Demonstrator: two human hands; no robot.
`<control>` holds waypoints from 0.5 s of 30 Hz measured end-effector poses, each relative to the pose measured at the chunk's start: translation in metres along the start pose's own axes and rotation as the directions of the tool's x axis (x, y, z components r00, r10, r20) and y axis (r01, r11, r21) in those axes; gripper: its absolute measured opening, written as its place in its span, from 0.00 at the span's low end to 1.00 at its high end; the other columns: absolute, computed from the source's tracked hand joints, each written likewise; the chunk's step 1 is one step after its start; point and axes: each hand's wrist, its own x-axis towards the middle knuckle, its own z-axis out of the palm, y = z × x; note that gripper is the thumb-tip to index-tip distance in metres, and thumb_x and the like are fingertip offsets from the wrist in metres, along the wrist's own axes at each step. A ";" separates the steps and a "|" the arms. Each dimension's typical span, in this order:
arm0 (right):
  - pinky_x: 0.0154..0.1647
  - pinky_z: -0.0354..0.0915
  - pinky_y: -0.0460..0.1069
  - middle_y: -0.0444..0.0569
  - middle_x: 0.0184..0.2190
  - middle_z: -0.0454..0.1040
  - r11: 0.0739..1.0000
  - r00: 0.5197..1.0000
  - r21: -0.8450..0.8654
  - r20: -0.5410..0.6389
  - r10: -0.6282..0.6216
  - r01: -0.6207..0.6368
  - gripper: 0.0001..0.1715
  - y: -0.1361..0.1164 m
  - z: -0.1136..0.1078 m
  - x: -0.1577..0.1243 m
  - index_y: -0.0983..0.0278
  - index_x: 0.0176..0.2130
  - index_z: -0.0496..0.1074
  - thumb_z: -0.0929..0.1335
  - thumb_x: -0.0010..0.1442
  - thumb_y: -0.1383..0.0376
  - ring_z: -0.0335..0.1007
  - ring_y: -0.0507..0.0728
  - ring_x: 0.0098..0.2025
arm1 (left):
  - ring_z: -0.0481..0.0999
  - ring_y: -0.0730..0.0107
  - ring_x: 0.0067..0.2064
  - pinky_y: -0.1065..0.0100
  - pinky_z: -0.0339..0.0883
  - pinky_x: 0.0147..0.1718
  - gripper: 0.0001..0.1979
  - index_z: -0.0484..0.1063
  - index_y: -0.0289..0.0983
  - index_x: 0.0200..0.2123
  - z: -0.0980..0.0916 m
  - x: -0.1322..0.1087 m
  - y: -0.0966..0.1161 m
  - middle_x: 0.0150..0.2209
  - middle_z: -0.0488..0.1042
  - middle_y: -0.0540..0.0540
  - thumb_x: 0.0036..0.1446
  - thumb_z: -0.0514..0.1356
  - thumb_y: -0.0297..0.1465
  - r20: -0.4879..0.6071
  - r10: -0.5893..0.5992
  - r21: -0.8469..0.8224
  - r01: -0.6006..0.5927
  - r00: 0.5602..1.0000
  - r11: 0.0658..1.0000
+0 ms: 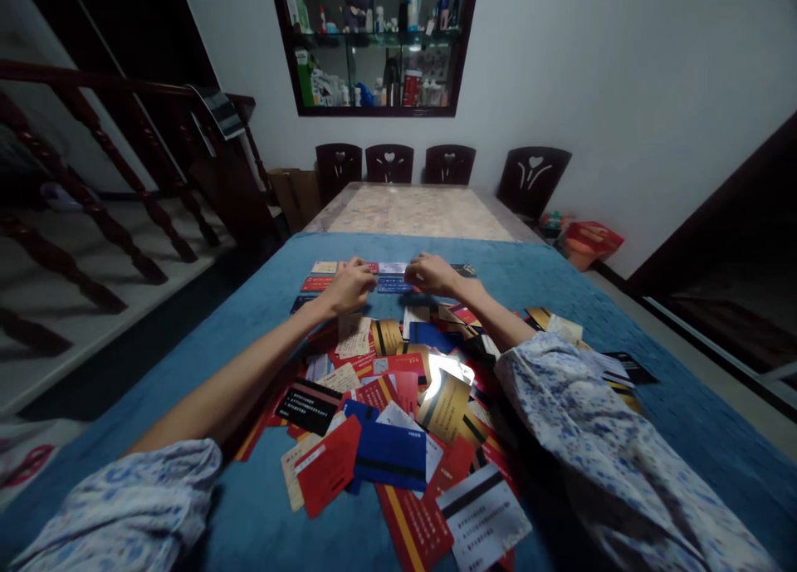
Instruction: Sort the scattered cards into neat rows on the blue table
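**Floral sleeves (pixel 610 439) near, row of cards (pixel 391 285) far**

Floral sleeves flanked a loose card pile (pixel 398 414) on blue cloth (pixel 623 306). Beyond, the row of cards lay flat, long axes left to right. Curled, the left hand (pixel 349 288) and the right hand (pixel 432 273) rested on that row; any grip could not be told.

dim overall, bluish cast. brightest spot is the lit cabinet (pixel 377 49) up top. hard glare on one card (pixel 449 369) mid-pile, washed white. stairs (pixel 93 198) at left sink into shadow. wide-angle bend at the edges, esp. the right doorframe (pixel 735 215). sleeves (pixel 623 464) soft, low-light grain thru-out.
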 end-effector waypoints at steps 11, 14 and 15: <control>0.40 0.56 0.49 0.52 0.43 0.79 0.993 0.994 0.061 -0.046 -0.098 0.100 0.14 -0.048 0.011 0.005 0.61 0.43 0.80 0.65 0.63 0.68 0.68 0.59 0.47 | 0.64 0.49 0.58 0.46 0.58 0.55 0.13 0.80 0.39 0.42 0.002 -0.071 -0.014 0.46 0.79 0.41 0.60 0.55 0.28 0.017 -0.019 -0.043 0.019 1.000 0.999; 0.41 0.55 0.50 0.52 0.42 0.79 0.985 0.988 0.088 -0.067 -0.140 0.146 0.13 -0.061 0.014 0.007 0.63 0.41 0.80 0.66 0.62 0.68 0.67 0.59 0.46 | 0.65 0.50 0.59 0.45 0.57 0.57 0.14 0.79 0.39 0.46 0.006 -0.085 -0.015 0.49 0.79 0.40 0.62 0.54 0.28 0.024 -0.002 -0.065 0.003 1.000 0.998; 0.40 0.55 0.50 0.52 0.41 0.79 0.983 0.986 0.096 -0.071 -0.151 0.157 0.13 -0.066 0.015 0.008 0.63 0.41 0.80 0.66 0.62 0.68 0.67 0.59 0.46 | 0.64 0.50 0.60 0.45 0.56 0.58 0.15 0.78 0.39 0.47 0.008 -0.089 -0.016 0.51 0.78 0.40 0.63 0.54 0.27 0.033 0.013 -0.074 -0.011 0.999 0.997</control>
